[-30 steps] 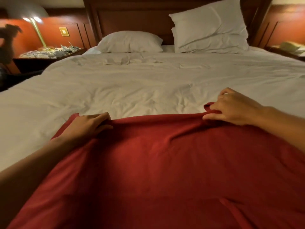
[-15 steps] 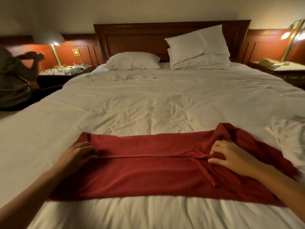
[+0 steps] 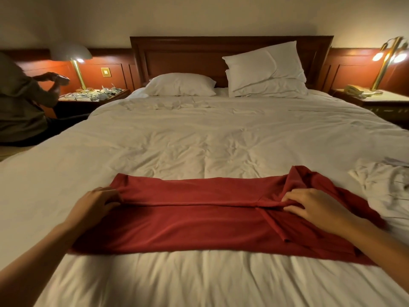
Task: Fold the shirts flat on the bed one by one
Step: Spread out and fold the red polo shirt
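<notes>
Where the near part of the bed fills the lower view, a red shirt (image 3: 199,220) lies crosswise on the white duvet (image 3: 199,140). It is doubled over so that a long fold edge runs left to right through its middle. The right end is bunched and rumpled, with a narrow strip of cloth trailing toward the camera.

Left hand (image 3: 95,202): at the shirt's left end, fingers curled round the fold edge, gripping it. Right hand (image 3: 309,207): on the bunched right end, fingertips and thumb pinching the fold ridge. Both forearms reach in from the bottom corners.

A crumpled white garment (image 3: 380,191) lies just beside the shirt's right end; whether they touch cannot be told.

Farther up the duvet, well apart from the shirt, one flat pillow (image 3: 180,85) lies left of centre and two stacked pillows (image 3: 265,69) lean against the dark wooden headboard (image 3: 188,54).

Left nightstand (image 3: 93,98): lit brass lamp (image 3: 75,60) and pale clutter, too small to identify. Right nightstand (image 3: 380,100): second lit lamp (image 3: 389,56) and a telephone (image 3: 354,89).

Another person (image 3: 20,100) is low beside the bed's left side, hands raised near the left lamp; what they hold is unclear.
</notes>
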The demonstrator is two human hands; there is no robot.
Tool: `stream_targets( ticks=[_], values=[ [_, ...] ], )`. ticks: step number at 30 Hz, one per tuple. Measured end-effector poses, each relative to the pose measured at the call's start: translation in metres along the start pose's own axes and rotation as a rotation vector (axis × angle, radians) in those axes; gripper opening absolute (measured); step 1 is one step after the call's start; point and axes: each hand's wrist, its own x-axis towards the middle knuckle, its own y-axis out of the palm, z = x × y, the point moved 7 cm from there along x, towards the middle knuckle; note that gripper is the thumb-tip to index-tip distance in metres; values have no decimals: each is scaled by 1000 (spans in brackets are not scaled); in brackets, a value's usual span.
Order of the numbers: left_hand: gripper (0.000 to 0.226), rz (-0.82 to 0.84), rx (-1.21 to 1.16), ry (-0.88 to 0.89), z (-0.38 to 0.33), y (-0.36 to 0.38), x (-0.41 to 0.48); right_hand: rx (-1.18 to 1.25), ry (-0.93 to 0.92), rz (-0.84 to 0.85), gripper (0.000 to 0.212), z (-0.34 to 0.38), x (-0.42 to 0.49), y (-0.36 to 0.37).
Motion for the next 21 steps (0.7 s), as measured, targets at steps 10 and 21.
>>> stream_targets(
  ticks=[10, 21],
  values=[
    [16, -125, -36, 34, 5, -25, -8, 98, 100, -176, 12, -6, -12, -9],
    [57, -101, -224, -581, 36, 4, 11, 119, 36, -281, 20, 51, 27, 15]
  ],
)
